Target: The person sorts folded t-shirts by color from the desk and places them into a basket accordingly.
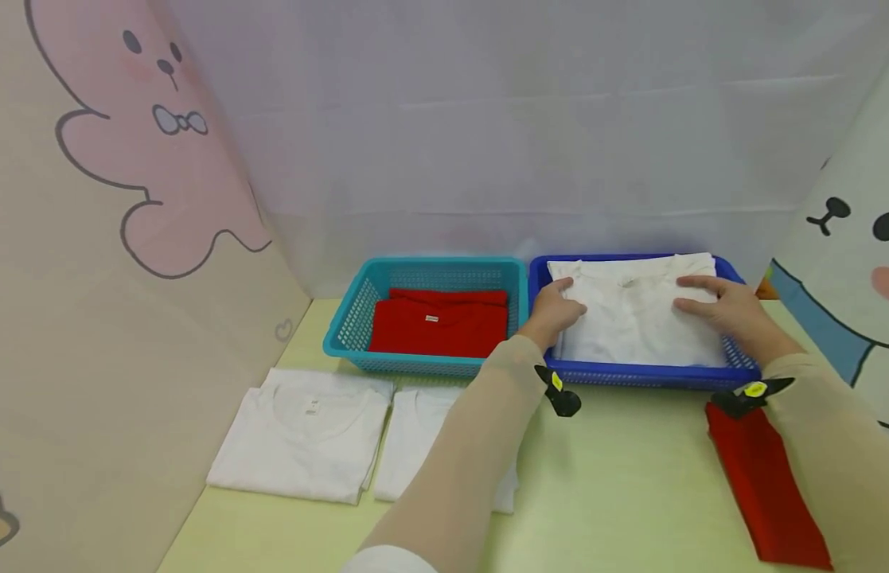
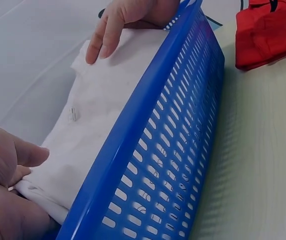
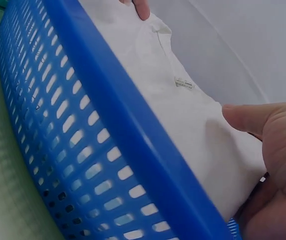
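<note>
While seemingly settling the folded white T-shirt (image 1: 630, 330) into the perforated blue basket (image 1: 645, 375), grips its left edge with the left hand (image 1: 555, 309) and its right edge with the right hand (image 1: 734, 309). Resting within the basket, lapping the far rim (image 1: 602, 258); pointing collar-first toward the pale backdrop (image 1: 516, 151), with long axis apparently left to right. Next, probably tuck in the back edge, then loosen both grips evenly.

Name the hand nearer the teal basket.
Left: the left hand is just right of the teal basket; the right hand is over the right side of the blue basket.
</note>
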### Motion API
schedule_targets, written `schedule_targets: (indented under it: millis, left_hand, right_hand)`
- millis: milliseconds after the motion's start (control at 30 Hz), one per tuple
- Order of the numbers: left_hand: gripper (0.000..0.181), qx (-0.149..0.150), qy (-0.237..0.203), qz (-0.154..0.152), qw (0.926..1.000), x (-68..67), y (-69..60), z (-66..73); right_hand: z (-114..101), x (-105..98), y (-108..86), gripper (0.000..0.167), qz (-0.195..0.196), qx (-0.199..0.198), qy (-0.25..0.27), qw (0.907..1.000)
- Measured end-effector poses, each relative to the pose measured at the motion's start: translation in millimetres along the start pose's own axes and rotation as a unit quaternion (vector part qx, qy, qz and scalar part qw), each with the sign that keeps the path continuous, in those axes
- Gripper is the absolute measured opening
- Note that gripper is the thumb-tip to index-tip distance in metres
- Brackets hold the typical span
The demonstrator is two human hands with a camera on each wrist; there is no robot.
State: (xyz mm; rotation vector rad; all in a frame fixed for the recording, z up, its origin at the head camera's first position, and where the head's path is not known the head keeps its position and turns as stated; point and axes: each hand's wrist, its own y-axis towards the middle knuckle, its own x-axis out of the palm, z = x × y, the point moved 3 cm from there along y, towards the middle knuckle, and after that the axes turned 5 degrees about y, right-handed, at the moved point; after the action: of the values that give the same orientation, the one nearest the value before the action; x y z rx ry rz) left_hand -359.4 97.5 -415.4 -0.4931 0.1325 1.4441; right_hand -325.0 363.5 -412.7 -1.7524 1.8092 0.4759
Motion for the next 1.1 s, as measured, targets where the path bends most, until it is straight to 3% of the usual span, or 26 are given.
schedule_targets:
  millis: [167,300,433,567,700,800,900,1100]
  left_hand:
    - [0.059,-0.028,0.032,-0.015,0.999,4.0,-2.0,-6.7]
    - [0.062,-0.044,0.062,-0.013,0.997,6.6,-4.6,-10.3]
    - [0.066,-0.041,0.093,-0.008,0.9948,7.4,-9.0,-8.7]
    - [0.07,-0.016,0.099,-0.008,0.9949,5.6,-15.5,-2.7]
    - [0.077,0.036,0.109,-0.014,0.9933,-1.4,-24.8,5.3]
    - [0.083,0.099,0.139,-0.021,0.9851,-12.7,-32.7,10.5]
    - [0.089,0.162,0.171,-0.036,0.9711,-27.9,-43.8,11.7]
    - [0.094,0.268,0.23,-0.055,0.9338,-70.0,-71.2,4.5]
  right_hand:
    - [8,11,-1.7,0.088,-0.015,0.026,0.007,0.9995]
    - [11,15,-3.7,0.085,-0.009,0.024,0.029,0.9992]
    - [10,13,-8.5,0.084,0.013,0.019,0.017,0.9996]
    - [2,8,-14.1,0.09,0.038,0.006,-0.007,0.9992]
    - [-8,3,-18.8,0.097,0.058,-0.02,-0.024,0.9978]
    - [-16,0,-21.9,0.098,0.068,-0.045,-0.045,0.9957]
    - [-23,0,-31.3,0.096,0.074,-0.067,-0.065,0.9929]
    - [-45,8,-61.7,0.093,0.07,-0.112,-0.063,0.9892]
